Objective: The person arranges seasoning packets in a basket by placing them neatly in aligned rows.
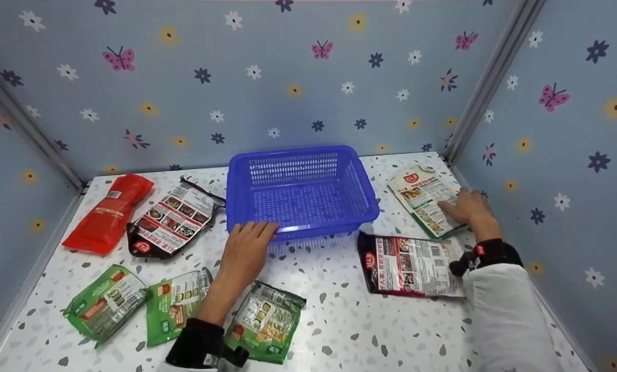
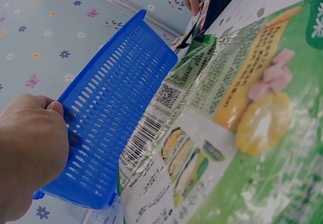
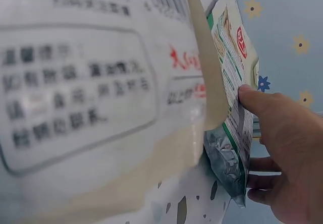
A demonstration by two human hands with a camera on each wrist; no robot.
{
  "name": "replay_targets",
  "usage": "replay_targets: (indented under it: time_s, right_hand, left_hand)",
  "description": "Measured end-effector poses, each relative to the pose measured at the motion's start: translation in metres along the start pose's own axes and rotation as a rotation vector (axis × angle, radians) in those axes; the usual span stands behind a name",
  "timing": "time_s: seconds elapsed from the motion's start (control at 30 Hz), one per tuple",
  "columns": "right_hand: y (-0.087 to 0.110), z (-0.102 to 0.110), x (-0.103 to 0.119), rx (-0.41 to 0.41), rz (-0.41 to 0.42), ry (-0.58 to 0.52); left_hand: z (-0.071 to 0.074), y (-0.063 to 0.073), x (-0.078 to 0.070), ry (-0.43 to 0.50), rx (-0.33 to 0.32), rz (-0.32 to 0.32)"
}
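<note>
My left hand grips the near rim of a blue plastic basket, its fingers hooked over the edge. The basket is slatted and holds nothing. At the right, my right hand pinches the side of a white-and-green food packet, which lies flat on the table. In the right wrist view, the thumb is on the printed face of that packet, and the other fingers are at its far edge. A black-and-white food packet lies just below, close to my right wrist.
Left of the basket are a red packet and another black-and-white packet. Along the front lie green packets: one at left, a second, and a third beside my left forearm. Patterned walls enclose the speckled table.
</note>
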State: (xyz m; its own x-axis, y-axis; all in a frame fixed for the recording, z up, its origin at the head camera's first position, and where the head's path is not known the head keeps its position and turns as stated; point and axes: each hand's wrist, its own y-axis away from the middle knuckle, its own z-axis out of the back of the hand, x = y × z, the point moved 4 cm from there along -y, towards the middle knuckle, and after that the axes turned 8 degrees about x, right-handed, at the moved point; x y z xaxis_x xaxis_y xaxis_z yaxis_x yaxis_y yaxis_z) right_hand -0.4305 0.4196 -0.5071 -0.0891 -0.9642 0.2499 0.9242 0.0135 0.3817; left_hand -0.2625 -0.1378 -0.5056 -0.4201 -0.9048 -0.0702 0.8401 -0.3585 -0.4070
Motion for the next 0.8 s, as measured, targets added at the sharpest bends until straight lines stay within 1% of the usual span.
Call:
replay_targets:
  time_s: [0.13, 0.2, 0.3, 0.43, 0.57, 0.7, 0.8]
  right_hand:
    - [0.004, 0.004, -0.004, -0.074, -0.035, -0.076]
    - [0.007, 0.004, -0.007, -0.094, -0.057, -0.158]
    - [0.012, 0.003, -0.011, -0.098, -0.089, -0.299]
    - [0.016, 0.001, -0.016, -0.070, -0.108, -0.446]
    - [0.016, 0.000, -0.021, -0.109, -0.123, -0.581]
    - [0.018, -0.002, -0.021, -0.148, -0.136, -0.656]
    - [0.022, -0.001, -0.019, -0.177, -0.130, -0.671]
  left_hand:
    - [-0.002, 0.000, 0.001, -0.017, -0.037, -0.011]
    - [-0.002, 0.000, 0.001, -0.018, -0.046, -0.014]
    - [-0.002, 0.001, 0.000, -0.014, -0.044, -0.012]
    - [-0.003, 0.001, 0.000, -0.002, -0.018, -0.003]
    - [-0.004, 0.001, 0.001, 0.006, -0.012, 0.003]
    - [-0.002, 0.000, 0.001, 0.009, -0.015, 0.002]
    - [-0.002, -0.001, 0.001, 0.009, -0.007, 0.005]
